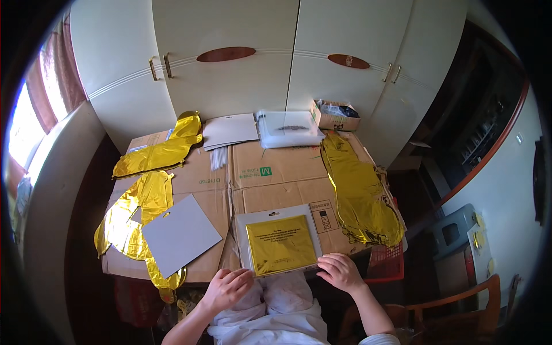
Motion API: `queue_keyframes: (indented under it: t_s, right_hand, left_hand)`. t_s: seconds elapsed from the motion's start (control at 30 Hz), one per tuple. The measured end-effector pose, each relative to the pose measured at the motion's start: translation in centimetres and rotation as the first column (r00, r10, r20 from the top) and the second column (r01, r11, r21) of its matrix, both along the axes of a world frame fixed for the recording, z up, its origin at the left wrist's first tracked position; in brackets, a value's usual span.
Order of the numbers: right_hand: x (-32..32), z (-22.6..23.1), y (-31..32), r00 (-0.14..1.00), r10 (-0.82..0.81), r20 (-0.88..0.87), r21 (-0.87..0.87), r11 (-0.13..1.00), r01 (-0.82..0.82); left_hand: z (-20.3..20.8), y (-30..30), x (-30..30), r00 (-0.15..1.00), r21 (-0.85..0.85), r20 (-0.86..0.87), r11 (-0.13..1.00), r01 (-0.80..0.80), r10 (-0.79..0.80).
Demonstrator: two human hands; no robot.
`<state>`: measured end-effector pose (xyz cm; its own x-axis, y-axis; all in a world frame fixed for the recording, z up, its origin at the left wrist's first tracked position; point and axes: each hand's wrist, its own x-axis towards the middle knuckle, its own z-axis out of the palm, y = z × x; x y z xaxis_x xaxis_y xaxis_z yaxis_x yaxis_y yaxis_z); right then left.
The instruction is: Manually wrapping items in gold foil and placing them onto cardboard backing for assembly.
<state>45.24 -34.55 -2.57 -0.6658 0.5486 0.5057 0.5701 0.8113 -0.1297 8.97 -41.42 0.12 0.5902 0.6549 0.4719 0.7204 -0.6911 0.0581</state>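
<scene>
A clear plastic bag [241,230] lies at the front edge of the cardboard-covered table, with a pale hang-hole card inside. Over the card, a folded gold foil balloon [280,253] shows dark print through the plastic. My left hand [229,289] is closed, its fingers curled at the bag's lower left corner. At the lower right corner, my right hand [341,272] pinches the bag's edge between thumb and fingers. To the left, a loose grey-white card [181,236] rests partly on a flat gold foil balloon [150,195].
More gold foil balloons [362,198] are heaped at right; another [158,156] lies at far left. Along the back stand a stack of cards [231,130], clear bags [287,129] and a small box [336,117]. A wooden chair [460,305] and red basket [386,264] are at right.
</scene>
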Motion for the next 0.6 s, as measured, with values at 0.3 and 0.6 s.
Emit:
queue_keyframes:
  t_s: [0.3, 0.6]
  right_hand:
    - [-0.7, 0.5, 0.9, 0.998, -0.041, -0.038, 0.042, 0.998, 0.043]
    - [-1.0, -0.5, 2.2, 0.969, -0.014, -0.246, -0.034, 0.999, 0.006]
  left_hand:
    - [-1.1, 0.4, 1.5, 0.976, 0.038, 0.177, 0.99, -0.133, 0.125]
    - [-1.8, 0.3, 2.3, 0.914, -0.055, 0.324, 0.969, -0.241, 0.246]
